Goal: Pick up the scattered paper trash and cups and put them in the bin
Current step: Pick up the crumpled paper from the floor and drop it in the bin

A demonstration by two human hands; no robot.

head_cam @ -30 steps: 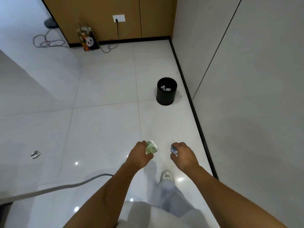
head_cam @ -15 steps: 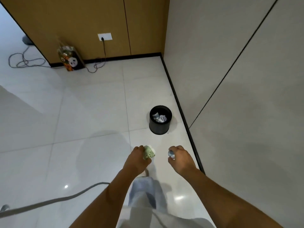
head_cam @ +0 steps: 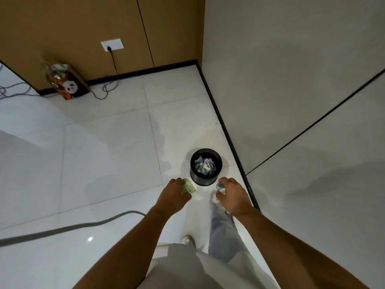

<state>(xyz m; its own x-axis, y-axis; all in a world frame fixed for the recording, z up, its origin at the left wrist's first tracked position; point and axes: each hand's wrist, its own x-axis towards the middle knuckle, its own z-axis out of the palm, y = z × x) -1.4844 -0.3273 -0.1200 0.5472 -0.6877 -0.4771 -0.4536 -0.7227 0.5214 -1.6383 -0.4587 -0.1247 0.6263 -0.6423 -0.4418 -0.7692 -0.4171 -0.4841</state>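
Two bare arms reach out over the white tiled floor, each hand carrying one piece of rubbish. The left hand has its fingers curled round a crushed pale green paper cup, which pokes out past the knuckles toward the bin. The right hand pinches a small crumpled wad of paper, bluish-white; it is mostly hidden behind the fingers, so I can only say it looks like paper or wrapper.

One black round bin stands on the floor just beyond both hands, close to the dark skirting along the grey wall on the right. Several crumpled scraps already lie inside it, white and greenish; how many, I cannot count. Neither hand is over the bin's mouth: the cup is beside its near left rim, the wad beside its near right rim.

In the far corner, against the brown panelled wall, sits one printed bag with a panda face. One black cord runs down from the one wall socket to the floor. One grey hose crosses the floor's near left part. One shoe and one pale trouser leg show below the hands.
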